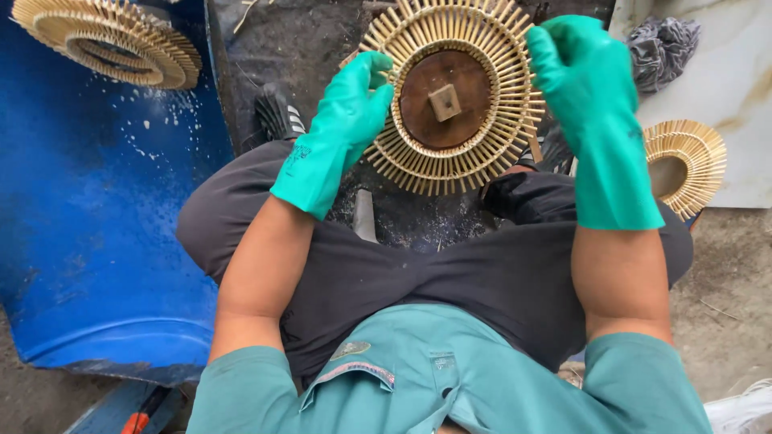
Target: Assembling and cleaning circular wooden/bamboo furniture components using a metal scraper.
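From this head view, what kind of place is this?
Likely an informal craft workshop at floor level: gloved hands, left hand and right hand, hold a round bamboo-stick ring over dusty ground, beside a blue plastic barrel bearing a finished bamboo ring.

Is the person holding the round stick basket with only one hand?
No, both green-gloved hands grip it: the left hand on its left rim and the right hand on its right rim of the round stick basket.
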